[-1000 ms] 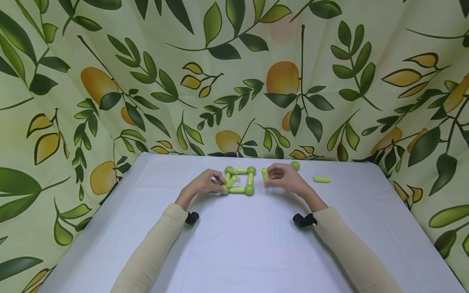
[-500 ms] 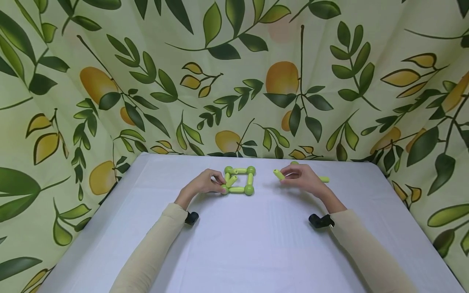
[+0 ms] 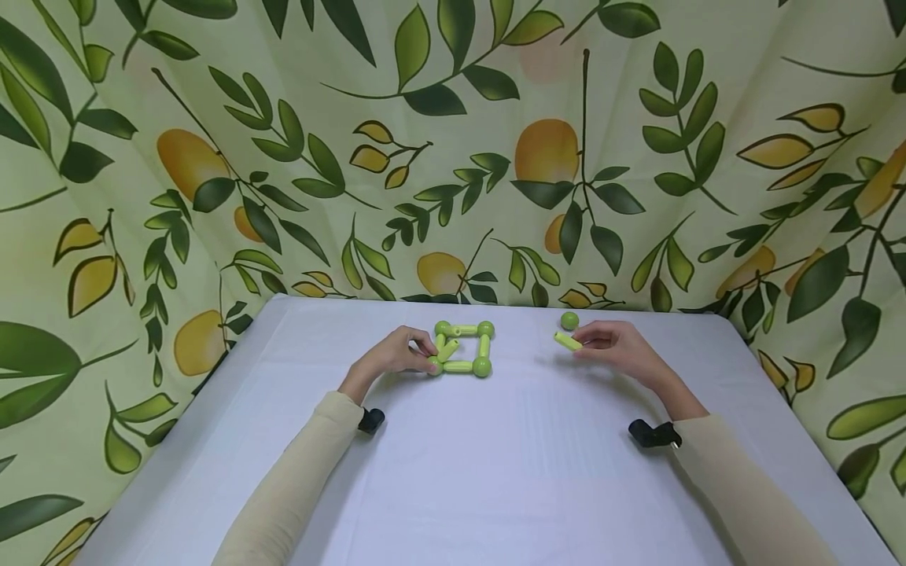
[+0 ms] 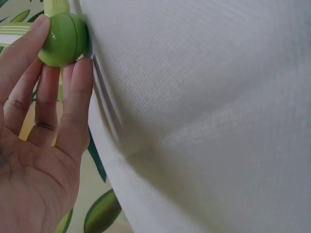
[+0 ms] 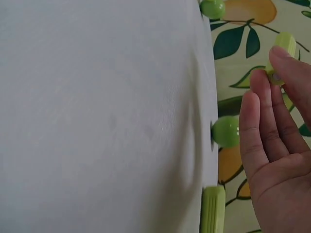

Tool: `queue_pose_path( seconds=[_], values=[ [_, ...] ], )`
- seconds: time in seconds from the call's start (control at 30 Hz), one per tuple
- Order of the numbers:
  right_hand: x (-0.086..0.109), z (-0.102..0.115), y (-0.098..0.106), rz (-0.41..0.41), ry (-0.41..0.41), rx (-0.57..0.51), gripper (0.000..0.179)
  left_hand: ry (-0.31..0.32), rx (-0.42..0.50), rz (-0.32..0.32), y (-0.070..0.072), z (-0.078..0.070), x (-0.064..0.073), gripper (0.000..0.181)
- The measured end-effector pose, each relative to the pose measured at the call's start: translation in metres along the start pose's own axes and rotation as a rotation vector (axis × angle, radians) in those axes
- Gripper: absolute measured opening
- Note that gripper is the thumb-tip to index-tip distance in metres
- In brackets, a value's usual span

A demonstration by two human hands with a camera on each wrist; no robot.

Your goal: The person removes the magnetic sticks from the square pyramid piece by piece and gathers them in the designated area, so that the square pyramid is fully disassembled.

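Note:
A square frame (image 3: 458, 367) of light green rods with green balls at its corners lies on the white table. At its near left corner, my left hand (image 3: 394, 352) pinches a green ball (image 4: 63, 40) between thumb and fingers. From that corner a slanted rod (image 3: 448, 350) rises. To the right of the frame, my right hand (image 3: 619, 347) holds a loose light green rod (image 5: 282, 58) between thumb and fingertips, tilted and raised over the table. Just behind this rod in the head view sits a loose green ball (image 3: 569, 321).
Another loose rod (image 5: 213, 209) lies on the table (image 3: 453, 472), hidden behind my right hand in the head view. A patterned leaf-and-fruit curtain (image 3: 453, 157) hangs behind the far table edge. Each wrist carries a black camera (image 3: 654, 434).
My right hand has moved right, away from the frame, carrying the rod, which has tipped from near upright to slanted. The left hand stays at the same corner.

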State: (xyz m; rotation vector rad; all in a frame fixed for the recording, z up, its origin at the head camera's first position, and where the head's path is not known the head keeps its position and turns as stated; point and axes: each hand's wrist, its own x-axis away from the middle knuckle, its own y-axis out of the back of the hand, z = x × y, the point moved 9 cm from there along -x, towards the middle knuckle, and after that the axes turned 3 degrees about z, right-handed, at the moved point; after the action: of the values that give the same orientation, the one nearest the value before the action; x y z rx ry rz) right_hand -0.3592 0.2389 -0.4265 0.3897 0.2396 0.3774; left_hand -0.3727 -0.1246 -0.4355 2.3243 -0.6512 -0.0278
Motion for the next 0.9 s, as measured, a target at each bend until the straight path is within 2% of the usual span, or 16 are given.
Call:
queue_pose_path(
  seconds=[0.43,0.63,0.9],
  values=[
    [0.027,-0.020,0.037,-0.043,-0.060,0.127,0.030,0.011,-0.008,0.006,0.000,-0.001,0.000,0.018],
    [0.038,-0.026,0.046,-0.034,-0.096,0.162,0.031,0.012,-0.008,0.003,-0.001,0.000,0.000,0.018],
    [0.047,-0.034,0.058,-0.016,-0.107,0.191,0.030,0.011,0.007,-0.001,0.000,0.001,0.000,0.017]
  ],
)
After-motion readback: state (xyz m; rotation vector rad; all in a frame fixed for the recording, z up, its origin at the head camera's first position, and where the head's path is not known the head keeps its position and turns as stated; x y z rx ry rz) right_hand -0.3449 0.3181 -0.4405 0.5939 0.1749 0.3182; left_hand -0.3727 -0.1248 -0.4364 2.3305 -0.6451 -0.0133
